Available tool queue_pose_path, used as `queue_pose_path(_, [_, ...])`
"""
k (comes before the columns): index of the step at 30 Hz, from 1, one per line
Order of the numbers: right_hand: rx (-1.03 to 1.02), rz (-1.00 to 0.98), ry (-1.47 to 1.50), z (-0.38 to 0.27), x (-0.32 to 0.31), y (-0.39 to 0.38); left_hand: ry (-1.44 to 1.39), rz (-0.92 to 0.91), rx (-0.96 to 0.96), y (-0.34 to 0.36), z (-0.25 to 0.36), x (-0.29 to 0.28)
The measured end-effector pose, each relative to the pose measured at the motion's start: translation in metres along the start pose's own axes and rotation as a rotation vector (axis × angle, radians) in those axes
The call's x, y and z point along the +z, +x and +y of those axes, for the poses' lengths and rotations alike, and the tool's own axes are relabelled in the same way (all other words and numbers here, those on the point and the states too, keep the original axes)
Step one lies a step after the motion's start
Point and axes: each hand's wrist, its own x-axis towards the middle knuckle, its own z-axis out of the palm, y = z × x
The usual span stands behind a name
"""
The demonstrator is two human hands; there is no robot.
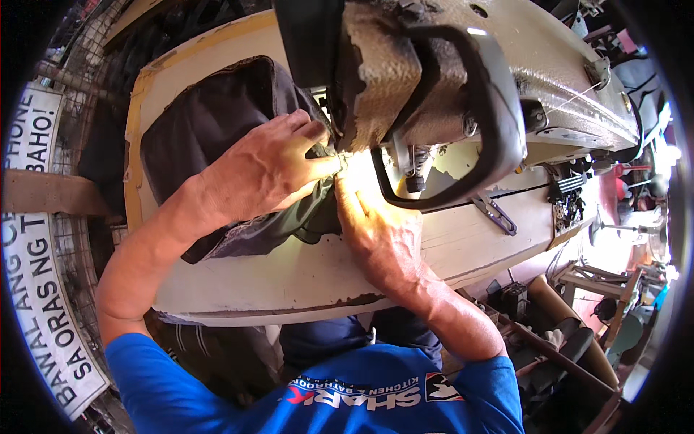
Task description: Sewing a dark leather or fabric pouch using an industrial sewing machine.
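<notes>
A dark, boxy sewn fabric piece (206, 119) lies on the pale sewing table, its seamed edge running up to the sewing machine (379, 79). My left hand (271, 166) rests over that piece, its thumb and fingers closed on the fabric close to the needle area. From the other side my right hand (379, 224) meets it, fingers bent and pressed together at the fabric's edge. Strong lamp light washes out the fingertips of both hands, and the needle itself cannot be made out. The black frame (506, 108) of the machine's attachment hangs just above my right hand.
Thread snips (496, 215) lie on the table (303, 286) to the right of my right hand. Small metal parts (570, 199) sit at the table's right end. A printed sign (50, 289) and wire mesh stand at the left. Wooden pieces (571, 333) clutter the lower right.
</notes>
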Motion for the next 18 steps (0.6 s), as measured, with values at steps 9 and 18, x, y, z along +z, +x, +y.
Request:
queue_pose_path(9, [0.042,-0.024,0.050,0.006,-0.004,-0.001,-0.089,-0.054,-0.223,0.010,0.016,-0.001])
queue_pose_path(18, [0.043,-0.026,0.071,0.007,-0.005,-0.003,-0.262,-0.090,-0.189,0.015,0.008,-0.018])
